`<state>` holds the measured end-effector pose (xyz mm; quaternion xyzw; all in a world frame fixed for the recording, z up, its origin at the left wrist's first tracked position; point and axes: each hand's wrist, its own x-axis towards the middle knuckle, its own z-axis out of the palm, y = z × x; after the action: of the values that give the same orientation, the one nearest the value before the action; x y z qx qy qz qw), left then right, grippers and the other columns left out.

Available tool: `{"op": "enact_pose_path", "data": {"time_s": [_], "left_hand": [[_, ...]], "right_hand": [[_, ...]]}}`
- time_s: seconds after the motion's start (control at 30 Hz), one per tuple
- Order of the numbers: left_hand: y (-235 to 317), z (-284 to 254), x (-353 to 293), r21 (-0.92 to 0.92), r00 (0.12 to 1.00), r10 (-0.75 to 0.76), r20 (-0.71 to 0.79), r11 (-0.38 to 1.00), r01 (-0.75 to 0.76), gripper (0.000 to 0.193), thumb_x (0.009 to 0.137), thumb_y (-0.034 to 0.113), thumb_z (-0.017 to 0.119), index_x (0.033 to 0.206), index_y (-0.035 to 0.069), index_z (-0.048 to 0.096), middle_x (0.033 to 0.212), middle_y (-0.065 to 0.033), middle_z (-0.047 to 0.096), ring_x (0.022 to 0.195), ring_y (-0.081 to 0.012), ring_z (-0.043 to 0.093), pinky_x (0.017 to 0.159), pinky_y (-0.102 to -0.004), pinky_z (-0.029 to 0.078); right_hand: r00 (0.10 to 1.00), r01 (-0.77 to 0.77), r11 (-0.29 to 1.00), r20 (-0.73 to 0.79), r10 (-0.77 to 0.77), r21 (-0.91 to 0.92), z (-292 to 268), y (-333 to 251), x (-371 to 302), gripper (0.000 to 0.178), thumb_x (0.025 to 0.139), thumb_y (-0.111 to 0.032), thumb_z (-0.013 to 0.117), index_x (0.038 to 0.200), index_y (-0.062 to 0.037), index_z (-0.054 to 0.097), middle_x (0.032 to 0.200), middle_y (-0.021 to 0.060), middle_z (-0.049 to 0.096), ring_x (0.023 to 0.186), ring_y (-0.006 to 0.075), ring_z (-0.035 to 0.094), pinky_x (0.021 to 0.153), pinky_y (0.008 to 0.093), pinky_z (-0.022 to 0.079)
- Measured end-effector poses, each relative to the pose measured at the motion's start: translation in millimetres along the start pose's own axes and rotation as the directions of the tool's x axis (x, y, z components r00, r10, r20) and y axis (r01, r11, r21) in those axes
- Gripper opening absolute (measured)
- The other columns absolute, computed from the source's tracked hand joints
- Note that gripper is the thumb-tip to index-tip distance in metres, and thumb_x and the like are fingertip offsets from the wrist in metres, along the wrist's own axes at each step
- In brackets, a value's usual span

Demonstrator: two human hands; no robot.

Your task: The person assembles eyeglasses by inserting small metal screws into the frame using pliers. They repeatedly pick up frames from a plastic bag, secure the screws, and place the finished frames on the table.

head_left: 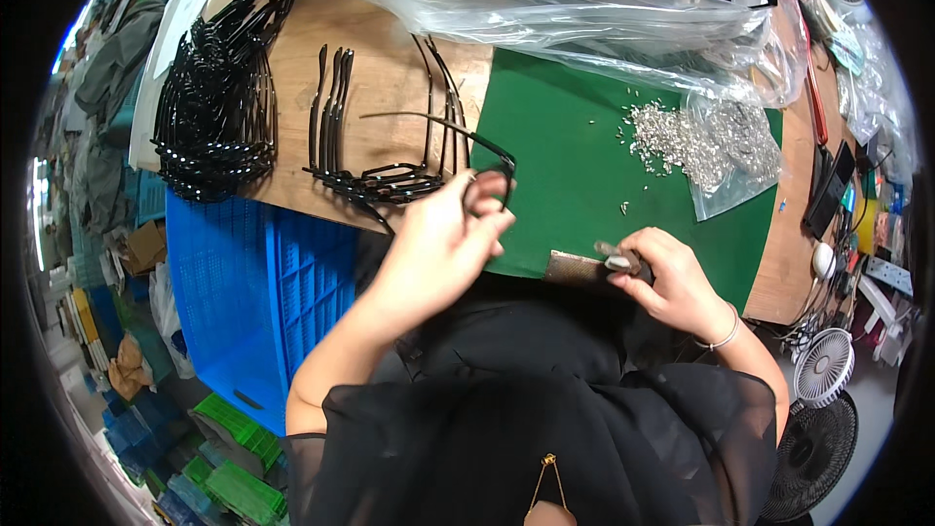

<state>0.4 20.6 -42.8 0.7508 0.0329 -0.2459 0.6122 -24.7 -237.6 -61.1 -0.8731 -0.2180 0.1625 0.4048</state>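
Note:
My left hand [440, 239] is closed on a black eyeglass frame [495, 151] over the left edge of the green mat [555, 156]. One thin temple of the frame points left, and my fingers hide part of its front. My right hand [674, 278] grips a small metal tool [617, 258] whose tip points left; most of it is covered by my fingers, so its kind is unclear. Beside the tool, a rough brownish block [573, 268] lies at the mat's front edge. Just left of my left hand, several black eyeglass frames [390, 180] stand nested together on the wooden table.
A large stack of black frames [214, 107] is at the table's left. Small silvery pieces [662, 136] spill from a clear bag [735, 151] onto the mat. Plastic sheeting [487, 15] with more frames lies behind. A blue crate [229, 292] stands below left, fans [823, 367] at right.

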Motion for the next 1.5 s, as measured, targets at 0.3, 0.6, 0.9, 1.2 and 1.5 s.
{"op": "enact_pose_path", "data": {"time_s": [0.3,0.6,0.9,1.2,1.5], "left_hand": [[-4.3,-45.5,3.5,0.952,0.884,0.463,-0.062,0.294,-0.088,0.056,0.057,0.013,0.073,0.107,0.003,0.051,0.095,-0.0138,0.048,0.092,-0.0310,0.044,0.079,-0.0379,0.037],[-16.1,-104.3,3.4,0.999,0.814,0.580,-0.026,0.037,0.005,0.034,0.063,0.004,0.063,0.096,0.005,0.056,0.085,-0.0096,0.052,0.088,-0.0274,0.049,0.086,-0.0412,0.035],[-31.4,-223.9,35.0,0.790,0.822,0.547,-0.157,-0.430,0.437,0.009,0.071,0.008,0.050,0.076,0.007,0.058,0.083,-0.0084,0.055,0.089,-0.0259,0.051,0.095,-0.0532,0.027],[96.2,-69.2,90.9,0.848,0.732,0.610,0.305,0.176,-0.500,0.036,0.073,0.015,0.065,0.105,0.003,0.053,0.099,-0.0128,0.058,0.090,-0.0280,0.057,0.079,-0.0342,0.045],[205.3,-16.8,216.6,0.994,0.343,0.934,0.103,-0.107,-0.009,0.007,0.081,0.011,0.052,0.084,0.004,0.053,0.078,-0.0139,0.056,0.067,-0.0317,0.060,0.058,-0.0376,0.050]], "right_hand": [[0.999,-0.035,0.999,-0.023,0.035,-0.034,2.4,4.7,3.5,0.022,0.069,-0.010,0.067,0.084,-0.0021,0.053,0.073,0.0105,0.052,0.067,0.0270,0.052,0.061,0.0344,0.042],[0.998,-0.049,0.999,-0.033,0.050,0.002,0.8,6.8,-0.6,0.021,0.069,-0.010,0.067,0.083,-0.0007,0.054,0.073,0.0121,0.053,0.067,0.0290,0.053,0.060,0.0347,0.043],[1.000,0.004,0.986,-0.031,0.001,0.165,-8.3,24.9,1.3,0.021,0.075,-0.017,0.064,0.084,-0.0009,0.055,0.073,0.0129,0.055,0.067,0.0293,0.056,0.061,0.0353,0.045],[0.972,-0.142,0.939,-0.134,0.192,0.314,-10.7,31.9,2.2,0.020,0.079,-0.021,0.061,0.085,-0.0020,0.056,0.073,0.0123,0.058,0.066,0.0219,0.058,0.063,0.0317,0.046],[0.975,-0.135,0.957,-0.140,0.174,0.256,-10.0,27.2,-2.4,0.020,0.079,-0.020,0.061,0.084,-0.0012,0.056,0.076,0.0135,0.057,0.070,0.0280,0.058,0.062,0.0336,0.045]]}}
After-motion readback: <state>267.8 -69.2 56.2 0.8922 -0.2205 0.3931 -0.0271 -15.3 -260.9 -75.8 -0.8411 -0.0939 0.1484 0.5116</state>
